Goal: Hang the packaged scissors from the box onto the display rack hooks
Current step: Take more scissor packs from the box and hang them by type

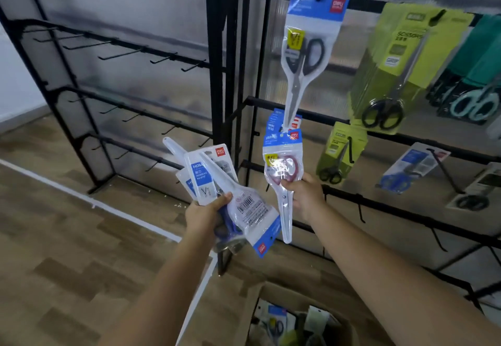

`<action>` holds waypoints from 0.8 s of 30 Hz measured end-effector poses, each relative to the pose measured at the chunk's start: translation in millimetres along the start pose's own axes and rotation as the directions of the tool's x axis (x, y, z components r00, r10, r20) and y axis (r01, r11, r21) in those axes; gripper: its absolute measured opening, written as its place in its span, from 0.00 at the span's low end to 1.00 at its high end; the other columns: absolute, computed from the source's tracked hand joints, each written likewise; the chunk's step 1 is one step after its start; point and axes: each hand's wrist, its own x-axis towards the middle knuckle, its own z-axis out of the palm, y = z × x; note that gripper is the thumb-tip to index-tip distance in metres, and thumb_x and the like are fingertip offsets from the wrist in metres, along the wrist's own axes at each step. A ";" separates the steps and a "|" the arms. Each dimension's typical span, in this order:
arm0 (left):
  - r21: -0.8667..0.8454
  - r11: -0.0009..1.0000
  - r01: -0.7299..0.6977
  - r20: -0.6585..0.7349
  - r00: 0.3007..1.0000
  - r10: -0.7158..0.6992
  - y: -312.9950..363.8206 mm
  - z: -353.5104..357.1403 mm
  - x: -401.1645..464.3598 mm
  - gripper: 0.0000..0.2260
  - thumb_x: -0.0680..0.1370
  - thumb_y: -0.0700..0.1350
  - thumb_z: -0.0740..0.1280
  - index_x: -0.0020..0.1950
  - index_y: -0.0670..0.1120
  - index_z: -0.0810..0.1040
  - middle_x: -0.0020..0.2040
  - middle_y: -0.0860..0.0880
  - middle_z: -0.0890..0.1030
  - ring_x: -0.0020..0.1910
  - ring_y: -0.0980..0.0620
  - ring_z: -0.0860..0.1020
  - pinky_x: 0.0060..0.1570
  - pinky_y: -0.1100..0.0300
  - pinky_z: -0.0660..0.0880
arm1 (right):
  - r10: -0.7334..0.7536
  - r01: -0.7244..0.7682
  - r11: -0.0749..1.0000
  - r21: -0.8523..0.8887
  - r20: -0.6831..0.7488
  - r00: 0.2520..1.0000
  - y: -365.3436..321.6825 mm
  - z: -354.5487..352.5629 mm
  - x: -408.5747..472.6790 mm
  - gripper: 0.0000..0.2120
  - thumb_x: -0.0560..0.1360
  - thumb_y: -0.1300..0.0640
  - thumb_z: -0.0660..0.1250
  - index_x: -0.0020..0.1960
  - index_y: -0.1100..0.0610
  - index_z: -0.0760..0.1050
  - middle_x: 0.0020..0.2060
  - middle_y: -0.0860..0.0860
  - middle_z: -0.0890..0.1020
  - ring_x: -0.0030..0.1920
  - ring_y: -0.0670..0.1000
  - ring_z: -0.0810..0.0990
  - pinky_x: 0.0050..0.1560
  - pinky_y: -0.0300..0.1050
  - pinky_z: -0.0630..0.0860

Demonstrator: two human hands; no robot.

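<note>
At centre frame, the right hand pinches a clear pack of red-handled scissors at its handle section, thumb in front and fingers curled behind; the pack stands upright, blade tip down. Its blue header sits just below a row of matching blue-headed packs already on a rack hook. To the left, the left hand grips a fanned bundle of scissor packs, fingers wrapped round the lower ends (one pack faces backward, barcode showing). A black-handled scissors pack hangs from a hook at upper centre. Green scissor packs and teal ones hang at upper right on the black display rack. The cardboard box, with more packs inside, sits at the bottom edge. Empty hooks line the rack at upper left.
</note>
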 end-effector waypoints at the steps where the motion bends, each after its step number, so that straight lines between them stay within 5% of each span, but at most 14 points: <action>1: 0.005 1.000 0.021 0.011 1.000 -0.022 2.0 -4.0 4.0 0.11 0.69 0.34 0.74 0.43 0.45 0.75 0.38 0.49 0.81 0.33 0.51 0.80 0.20 0.62 0.74 | 0.006 -0.006 1.000 0.001 -0.006 1.000 1.2 5.0 1.9 0.11 0.71 0.71 0.67 0.51 0.60 0.76 0.47 0.56 0.79 0.49 0.55 0.76 0.55 0.52 0.73; 9: 0.066 0.995 0.077 0.057 0.995 -0.080 10.2 -27.5 31.3 0.12 0.69 0.37 0.75 0.46 0.45 0.74 0.43 0.46 0.83 0.39 0.48 0.83 0.26 0.56 0.77 | 0.068 -0.068 0.998 0.012 -0.043 0.997 17.7 28.5 10.2 0.09 0.71 0.69 0.69 0.45 0.57 0.76 0.48 0.58 0.80 0.50 0.58 0.79 0.57 0.57 0.74; 24: 0.075 0.989 0.130 0.119 0.983 -0.138 15.2 -39.8 62.4 0.12 0.69 0.37 0.74 0.47 0.45 0.75 0.43 0.46 0.83 0.41 0.46 0.82 0.37 0.51 0.78 | 0.070 -0.064 0.989 0.134 -0.039 0.997 34.9 36.7 14.4 0.08 0.74 0.67 0.65 0.52 0.59 0.76 0.44 0.55 0.81 0.42 0.54 0.80 0.42 0.45 0.76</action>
